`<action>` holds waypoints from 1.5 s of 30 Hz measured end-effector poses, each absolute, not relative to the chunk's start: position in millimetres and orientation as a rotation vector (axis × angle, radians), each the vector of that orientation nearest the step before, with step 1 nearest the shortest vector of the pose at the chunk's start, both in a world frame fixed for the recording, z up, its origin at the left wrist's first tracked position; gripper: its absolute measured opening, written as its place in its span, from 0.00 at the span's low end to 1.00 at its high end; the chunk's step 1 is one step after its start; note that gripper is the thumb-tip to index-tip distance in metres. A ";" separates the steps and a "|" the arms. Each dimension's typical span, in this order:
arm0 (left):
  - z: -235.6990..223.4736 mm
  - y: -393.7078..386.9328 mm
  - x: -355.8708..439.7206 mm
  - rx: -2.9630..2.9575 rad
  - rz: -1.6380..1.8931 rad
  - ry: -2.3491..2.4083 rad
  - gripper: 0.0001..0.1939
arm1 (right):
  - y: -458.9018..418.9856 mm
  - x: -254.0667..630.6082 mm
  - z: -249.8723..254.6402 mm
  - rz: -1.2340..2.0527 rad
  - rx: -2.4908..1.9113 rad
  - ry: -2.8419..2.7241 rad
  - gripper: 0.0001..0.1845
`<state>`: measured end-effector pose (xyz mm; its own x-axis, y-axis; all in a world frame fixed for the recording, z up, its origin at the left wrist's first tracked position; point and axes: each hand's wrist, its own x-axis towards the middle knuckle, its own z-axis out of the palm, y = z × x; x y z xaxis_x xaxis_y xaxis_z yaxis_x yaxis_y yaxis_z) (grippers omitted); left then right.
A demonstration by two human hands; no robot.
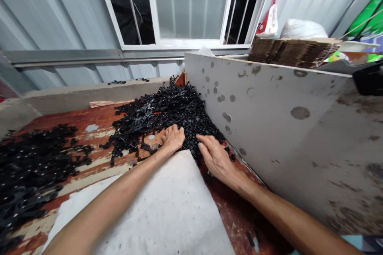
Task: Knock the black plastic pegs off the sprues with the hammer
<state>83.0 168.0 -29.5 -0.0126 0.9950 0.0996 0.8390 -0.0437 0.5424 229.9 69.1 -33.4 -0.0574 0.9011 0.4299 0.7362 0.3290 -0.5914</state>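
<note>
Small, slim black plastic pieces [172, 105] probably tangle, so light handling suits; the left hand [174, 138] curls, contents hidden; the right hand [216, 159] spreads loosely

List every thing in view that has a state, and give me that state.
Left hand: fingers curled at the middle pile; grip hidden.
Right hand: open, thumb apart from the forefinger.
Middle pile of black parts: loose, heaped against the board.
Left pile of black parts: loose, spread out.
White sheet: speckled, partly under the left arm.
Table: worn, patchy.
Board: upright, stained.
Cardboard: stacked.
</note>
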 end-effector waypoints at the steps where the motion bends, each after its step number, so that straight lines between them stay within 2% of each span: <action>1: -30.4 167.1 88.1 1.928 0.683 1.917 0.16 | 79.2 233.8 -35.1 0.259 -1.499 -1.806 0.21; 5: -31.4 170.0 105.6 1.857 0.763 1.915 0.18 | 116.2 238.7 -47.6 0.228 -1.638 -1.714 0.23; 11: -34.7 180.2 112.2 1.781 0.973 1.797 0.18 | 159.5 222.2 -55.3 0.265 -1.637 -1.574 0.20; 17: -37.8 193.6 132.7 1.530 1.198 1.682 0.18 | 190.3 212.0 -58.4 0.501 -1.483 -1.317 0.17; 23: -26.8 197.7 158.5 1.351 1.442 1.445 0.16 | 197.1 213.4 -54.5 0.761 -1.265 -0.906 0.18; 29: -7.9 178.8 159.0 1.264 1.616 1.259 0.12 | 173.3 207.0 -31.5 0.856 -1.062 -0.665 0.14; 35: 7.8 118.0 126.1 1.235 1.669 1.197 0.10 | 114.2 174.6 -13.9 0.955 -0.940 -0.599 0.11; 45: -11.6 28.1 65.2 1.038 1.600 1.287 0.06 | 23.2 127.6 -29.2 1.102 -0.957 -0.796 0.12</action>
